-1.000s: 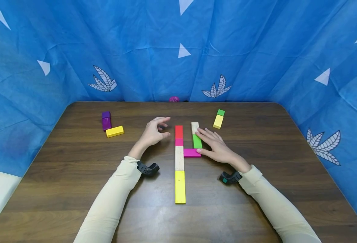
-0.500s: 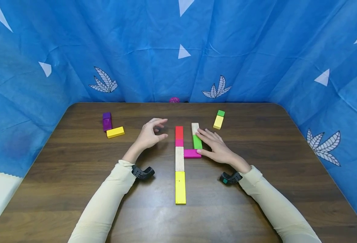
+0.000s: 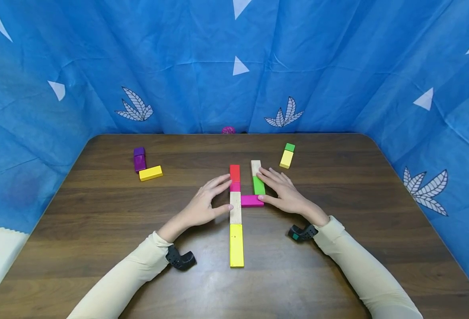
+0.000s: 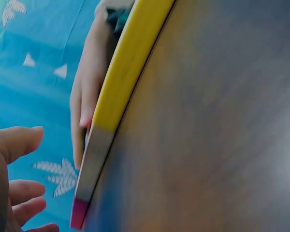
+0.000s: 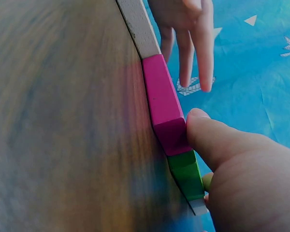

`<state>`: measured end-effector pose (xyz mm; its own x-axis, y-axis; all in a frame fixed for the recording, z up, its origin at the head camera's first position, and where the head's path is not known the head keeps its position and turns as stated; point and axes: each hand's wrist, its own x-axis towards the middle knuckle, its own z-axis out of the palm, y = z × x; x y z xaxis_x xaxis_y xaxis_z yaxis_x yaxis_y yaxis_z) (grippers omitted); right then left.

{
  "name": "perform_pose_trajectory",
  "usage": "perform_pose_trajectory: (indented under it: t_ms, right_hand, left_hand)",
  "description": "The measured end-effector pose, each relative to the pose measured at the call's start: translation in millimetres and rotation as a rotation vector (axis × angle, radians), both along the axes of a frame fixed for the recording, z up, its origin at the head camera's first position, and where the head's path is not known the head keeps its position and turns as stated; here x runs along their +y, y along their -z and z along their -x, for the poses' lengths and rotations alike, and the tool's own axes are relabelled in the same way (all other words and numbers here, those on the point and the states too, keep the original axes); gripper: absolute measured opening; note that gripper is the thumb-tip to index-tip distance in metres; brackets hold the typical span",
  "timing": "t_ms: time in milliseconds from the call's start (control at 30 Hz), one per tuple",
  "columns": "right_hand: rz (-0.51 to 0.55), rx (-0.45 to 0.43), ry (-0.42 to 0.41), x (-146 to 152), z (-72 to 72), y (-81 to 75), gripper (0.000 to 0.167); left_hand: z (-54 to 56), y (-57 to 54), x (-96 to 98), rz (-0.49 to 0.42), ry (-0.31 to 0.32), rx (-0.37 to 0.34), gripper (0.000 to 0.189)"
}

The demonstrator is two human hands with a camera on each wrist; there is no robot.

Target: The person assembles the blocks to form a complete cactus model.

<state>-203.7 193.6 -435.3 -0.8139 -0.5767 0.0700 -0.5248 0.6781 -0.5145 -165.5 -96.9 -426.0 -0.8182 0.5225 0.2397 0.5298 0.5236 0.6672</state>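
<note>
A column of wooden blocks runs up the middle of the head view: yellow (image 3: 236, 246), bare wood (image 3: 236, 217), pink (image 3: 235, 187), red (image 3: 234, 171). From the bare-wood block a magenta block (image 3: 250, 201) (image 5: 165, 96) sticks out right, and a green block (image 3: 259, 188) and a pale block (image 3: 255, 167) run upward from its far end. My left hand (image 3: 202, 206) hovers at the column's left side, fingers spread, thumb tip overlapping the bare-wood block. My right hand (image 3: 285, 193) has its thumb (image 5: 208, 135) against the magenta block's end and its extended fingers over the green block.
At the back left lie purple blocks (image 3: 139, 162) and a yellow block (image 3: 151, 173). A pale yellow block (image 3: 286, 159) with a green block (image 3: 290, 147) at its end lies back right. A blue curtain (image 3: 194, 66) hangs behind the brown table (image 3: 318, 283).
My left hand drew back slightly left, then came down and right to the column, its curled fingers spreading out. The right hand and the blocks have stayed in place.
</note>
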Motion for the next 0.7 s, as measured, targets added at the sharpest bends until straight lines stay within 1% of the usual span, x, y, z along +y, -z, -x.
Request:
perform_pose_trajectory:
  t_ms: [167, 233, 300, 433, 533, 600, 700]
  right_hand:
    - [-0.004, -0.001, -0.001, 0.0, -0.2, -1.3, 0.074]
    - [-0.001, -0.005, 0.000, -0.1, -0.1, -1.9, 0.074]
    - [0.002, -0.010, 0.002, -0.4, -0.2, -2.8, 0.073]
    - [0.001, -0.015, 0.002, -1.0, -0.2, -3.5, 0.074]
    - [0.001, -0.015, 0.002, -1.3, -1.2, -3.9, 0.074]
    - [0.002, -0.014, 0.006, -1.3, -1.2, -3.4, 0.074]
    - [0.003, -0.015, 0.009, -1.7, -0.5, -2.4, 0.074]
  left_hand:
    - [-20.3, 2.7, 3.8, 0.030, 0.051, 0.002, 0.073]
    - [-26.4, 5.4, 4.7, 0.057, 0.067, 0.008, 0.075]
    - [-30.7, 9.2, 4.8, 0.094, 0.081, 0.032, 0.078]
    - [-34.9, 17.2, 4.2, 0.164, 0.099, 0.127, 0.082]
    - [-36.0, 21.6, 3.7, 0.189, 0.104, 0.175, 0.082]
    - [-36.3, 23.3, 3.6, 0.200, 0.102, 0.189, 0.081]
    - [-36.6, 25.0, 3.6, 0.212, 0.093, 0.187, 0.080]
